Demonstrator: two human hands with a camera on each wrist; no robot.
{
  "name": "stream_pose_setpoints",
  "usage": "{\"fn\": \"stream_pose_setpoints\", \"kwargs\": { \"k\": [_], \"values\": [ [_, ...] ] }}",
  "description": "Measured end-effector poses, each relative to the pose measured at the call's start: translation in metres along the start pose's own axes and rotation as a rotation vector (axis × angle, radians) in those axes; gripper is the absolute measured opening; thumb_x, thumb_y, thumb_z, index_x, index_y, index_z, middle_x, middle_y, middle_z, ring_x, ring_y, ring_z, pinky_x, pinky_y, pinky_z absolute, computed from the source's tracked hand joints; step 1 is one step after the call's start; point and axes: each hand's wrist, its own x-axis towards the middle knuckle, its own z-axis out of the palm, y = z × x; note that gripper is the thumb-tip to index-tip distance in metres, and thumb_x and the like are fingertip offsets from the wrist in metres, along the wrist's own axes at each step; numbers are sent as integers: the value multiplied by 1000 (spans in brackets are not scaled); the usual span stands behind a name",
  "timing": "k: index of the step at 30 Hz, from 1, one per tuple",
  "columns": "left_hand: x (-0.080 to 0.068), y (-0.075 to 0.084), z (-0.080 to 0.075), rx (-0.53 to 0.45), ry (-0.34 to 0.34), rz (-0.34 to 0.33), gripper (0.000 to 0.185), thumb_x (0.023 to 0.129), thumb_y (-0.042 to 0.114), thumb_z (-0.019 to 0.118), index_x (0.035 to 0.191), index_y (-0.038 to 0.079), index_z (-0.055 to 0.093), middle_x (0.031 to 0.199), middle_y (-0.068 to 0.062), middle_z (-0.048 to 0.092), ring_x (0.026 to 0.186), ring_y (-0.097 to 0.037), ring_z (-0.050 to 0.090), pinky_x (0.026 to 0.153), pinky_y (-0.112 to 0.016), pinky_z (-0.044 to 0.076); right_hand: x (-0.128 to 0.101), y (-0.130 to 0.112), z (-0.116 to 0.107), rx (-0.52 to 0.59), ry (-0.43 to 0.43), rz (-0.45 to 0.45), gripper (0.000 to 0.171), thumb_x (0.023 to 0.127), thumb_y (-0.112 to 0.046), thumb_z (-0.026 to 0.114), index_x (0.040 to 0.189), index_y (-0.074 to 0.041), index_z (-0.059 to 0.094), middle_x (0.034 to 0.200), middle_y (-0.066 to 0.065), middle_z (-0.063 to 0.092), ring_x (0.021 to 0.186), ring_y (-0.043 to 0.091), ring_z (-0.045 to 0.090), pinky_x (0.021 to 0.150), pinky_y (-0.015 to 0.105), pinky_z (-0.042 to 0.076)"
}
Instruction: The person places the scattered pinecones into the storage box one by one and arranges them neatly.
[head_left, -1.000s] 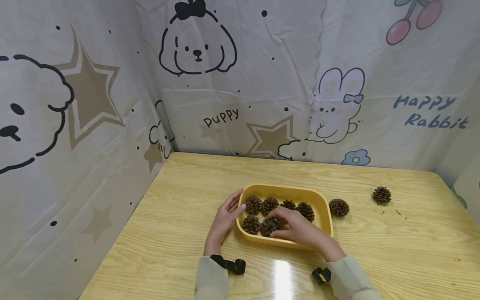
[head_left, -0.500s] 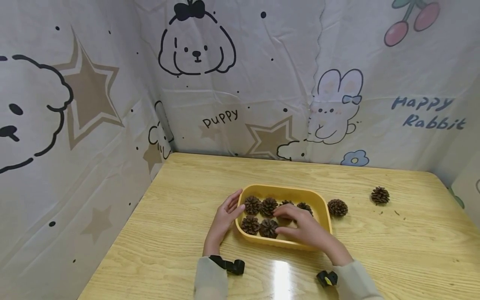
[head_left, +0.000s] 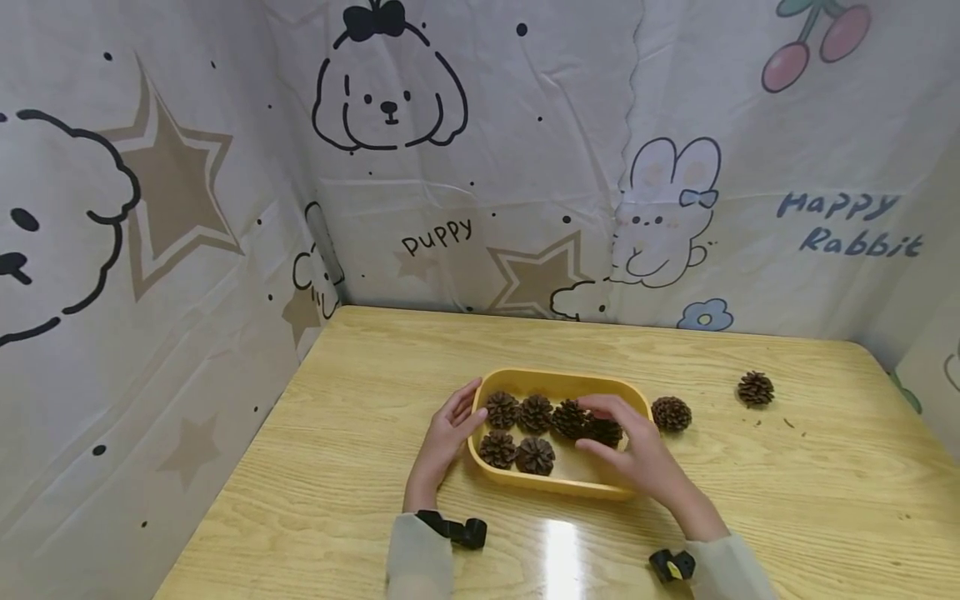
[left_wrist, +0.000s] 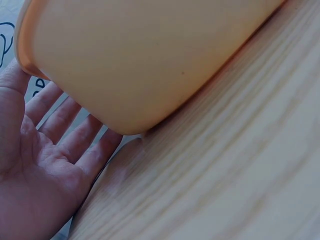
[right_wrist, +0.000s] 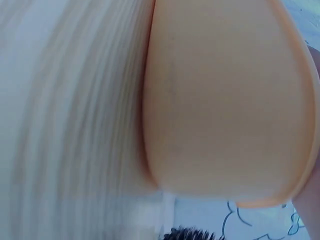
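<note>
A yellow plastic tray [head_left: 558,375] on the table holds several brown pine cones. My left hand [head_left: 450,429] grips its left end, thumb over the rim and fingers along the outer wall; the left wrist view shows the palm and fingers [left_wrist: 90,140] against that wall. Inside the tray, my right hand [head_left: 633,442] curls its thumb and fingers round a pine cone [head_left: 604,432], which it partly hides. Just left of the fingertips lies another pine cone [head_left: 568,419]. Two cones [head_left: 502,410] [head_left: 535,414] sit further left at the back, and two [head_left: 498,450] [head_left: 536,457] at the front.
Outside the tray's right end lies a pine cone [head_left: 671,414], and another pine cone [head_left: 755,389] is farther right with small brown scraps near it. A printed white cloth [head_left: 450,192] hangs behind and to the left of the wooden table [head_left: 337,467].
My right hand has left the front middle pine cone and moved right and back to the cones at the back right, which have shifted slightly. The left hand stays on the tray.
</note>
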Motion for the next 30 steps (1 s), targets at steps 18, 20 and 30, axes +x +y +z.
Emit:
{"fn": "stream_pose_setpoints", "kwargs": {
  "k": [18,20,30],
  "values": [
    [1,-1,-1,-7,-3,-12,57,96,22,63,149,18,42,154,-10,42,144,-28,39,118,-40,37,-25,38,-40,-2,244,204,57,70,20,75,123,7,59,124,13,60,111,-14,55,94,8,50],
    [1,0,-1,-20,-3,-22,56,96,23,63,148,19,43,154,-8,42,144,-27,39,118,-39,37,-27,41,-44,-1,263,232,55,71,19,74,123,8,59,126,4,59,111,-14,54,94,8,49],
    [0,0,0,-19,0,-16,56,96,22,63,148,20,43,155,-8,42,145,-27,38,118,-41,36,-42,58,-53,-48,289,438,55,80,3,77,131,0,56,130,-8,54,119,-17,42,97,0,41]
  ]
}}
